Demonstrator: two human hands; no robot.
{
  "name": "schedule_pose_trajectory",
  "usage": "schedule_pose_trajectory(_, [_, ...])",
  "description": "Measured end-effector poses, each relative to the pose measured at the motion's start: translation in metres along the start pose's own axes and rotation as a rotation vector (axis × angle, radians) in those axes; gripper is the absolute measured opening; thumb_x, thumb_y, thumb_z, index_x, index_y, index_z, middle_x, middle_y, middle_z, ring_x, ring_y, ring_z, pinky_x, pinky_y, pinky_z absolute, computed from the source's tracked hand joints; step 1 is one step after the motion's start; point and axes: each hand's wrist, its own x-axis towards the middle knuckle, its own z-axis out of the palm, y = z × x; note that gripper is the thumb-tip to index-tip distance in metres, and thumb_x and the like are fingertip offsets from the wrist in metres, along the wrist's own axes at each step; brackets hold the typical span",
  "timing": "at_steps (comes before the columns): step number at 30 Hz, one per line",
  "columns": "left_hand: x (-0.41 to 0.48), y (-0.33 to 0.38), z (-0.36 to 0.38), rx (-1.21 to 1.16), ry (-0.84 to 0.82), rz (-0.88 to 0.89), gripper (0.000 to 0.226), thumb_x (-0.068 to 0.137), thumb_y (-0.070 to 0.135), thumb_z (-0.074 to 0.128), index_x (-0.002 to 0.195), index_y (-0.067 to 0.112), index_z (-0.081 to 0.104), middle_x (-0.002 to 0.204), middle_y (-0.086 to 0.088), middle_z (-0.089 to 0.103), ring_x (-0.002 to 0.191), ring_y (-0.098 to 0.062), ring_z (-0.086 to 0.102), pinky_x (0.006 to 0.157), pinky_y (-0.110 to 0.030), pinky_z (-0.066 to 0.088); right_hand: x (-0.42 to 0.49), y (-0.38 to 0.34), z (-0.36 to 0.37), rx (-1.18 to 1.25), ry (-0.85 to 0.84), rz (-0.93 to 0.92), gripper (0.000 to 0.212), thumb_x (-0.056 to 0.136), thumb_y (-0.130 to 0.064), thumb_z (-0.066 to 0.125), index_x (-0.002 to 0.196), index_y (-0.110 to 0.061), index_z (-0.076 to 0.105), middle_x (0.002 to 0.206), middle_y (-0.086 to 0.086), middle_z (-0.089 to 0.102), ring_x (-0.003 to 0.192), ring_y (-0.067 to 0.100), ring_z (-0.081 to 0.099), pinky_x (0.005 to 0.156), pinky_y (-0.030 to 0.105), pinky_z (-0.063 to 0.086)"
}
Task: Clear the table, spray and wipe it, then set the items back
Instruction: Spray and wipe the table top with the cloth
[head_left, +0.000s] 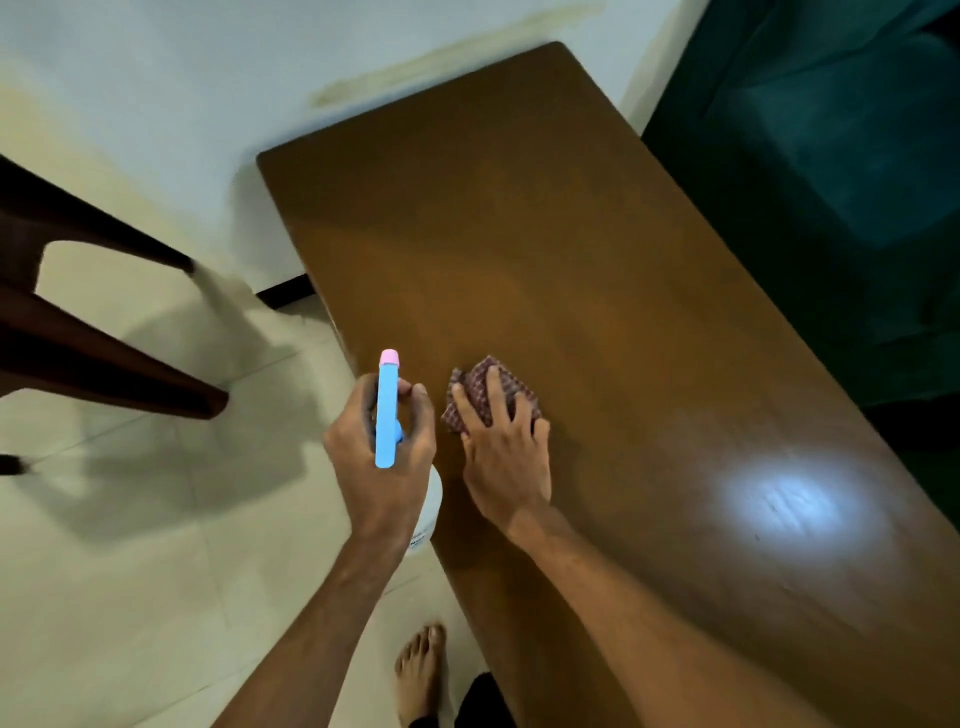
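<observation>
The spray bottle (387, 410) shows only its blue head and pink nozzle; the left hand (382, 457) wraps its neck, and the pale body is mostly hidden behind that wrist, its label too small to read. The right hand (506, 457) covers much of the checked cloth (485, 395), so its full shape cannot be told. The table (571, 260) is cut off at 5 o'clock. At 9 o'clock dark wooden furniture legs (78, 358) are cropped and blurred. At 2 o'clock a dark green seat (831, 182) is dim and cut off. A bare foot (421, 670) at 6 o'clock is partly cropped.
</observation>
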Motion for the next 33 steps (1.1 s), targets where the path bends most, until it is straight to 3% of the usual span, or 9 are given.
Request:
schedule_pose_trajectory(5, [-0.004,-0.015,-0.033,0.044,0.051,-0.001,0.015,0.089,0.009,0.071,0.084,0.013,0.058,0.062,0.014,0.048,0.051,-0.005,0.05,0.05,-0.007,0.036,-0.044,-0.023,0.02,-0.045,-0.131,-0.27,0.07,0.102,-0.037,0.039,0.156,-0.038,-0.006,0.166,0.003,-0.011,0.15,0.038,0.014,0.116,0.055,0.024])
schedule_pose_trajectory(9, [-0.012,-0.015,-0.031,0.023,0.0,0.02,0.012,0.089,0.008,0.071,0.083,0.01,0.06,0.062,0.009,0.052,0.051,-0.01,0.05,0.051,-0.009,0.037,-0.049,0.018,0.014,-0.126,-0.111,-0.466,0.066,0.103,-0.04,0.039,0.156,-0.042,0.0,0.167,0.0,-0.003,0.146,0.034,0.025,0.109,0.051,0.033])
schedule_pose_trajectory(11, [-0.018,-0.01,-0.018,0.001,-0.022,0.025,0.009,0.089,0.009,0.071,0.085,0.009,0.063,0.065,0.009,0.055,0.054,-0.01,0.053,0.052,-0.009,0.04,-0.047,0.047,0.007,-0.157,-0.113,-0.455,0.065,0.103,-0.042,0.037,0.156,-0.042,0.0,0.167,0.001,-0.004,0.143,0.034,0.027,0.108,0.05,0.033])
schedule_pose_trajectory(16, [-0.034,0.016,0.031,-0.061,-0.106,0.072,0.01,0.089,0.018,0.07,0.088,0.009,0.064,0.071,0.011,0.059,0.062,-0.011,0.06,0.059,-0.009,0.045,-0.028,0.131,-0.021,-0.208,-0.004,-0.229,0.058,0.104,-0.04,0.035,0.157,-0.04,0.011,0.166,0.006,0.009,0.13,0.034,0.036,0.098,0.049,0.038])
schedule_pose_trajectory(26, [-0.083,0.072,0.144,-0.113,-0.285,0.155,0.011,0.089,0.012,0.072,0.084,0.008,0.064,0.068,0.007,0.059,0.059,-0.01,0.06,0.057,-0.008,0.043,-0.036,0.302,-0.056,-0.078,0.139,0.489,0.051,0.105,-0.04,0.03,0.155,-0.038,0.021,0.164,0.004,0.016,0.127,0.035,0.034,0.101,0.048,0.031])
schedule_pose_trajectory(33, [-0.097,0.087,0.16,-0.117,-0.283,0.157,0.01,0.089,0.012,0.073,0.085,0.01,0.064,0.069,0.008,0.061,0.059,-0.014,0.061,0.057,-0.011,0.047,-0.064,0.334,-0.051,-0.003,0.173,0.719,0.053,0.104,-0.039,0.035,0.156,-0.036,0.022,0.164,0.007,0.014,0.131,0.039,0.031,0.106,0.052,0.03])
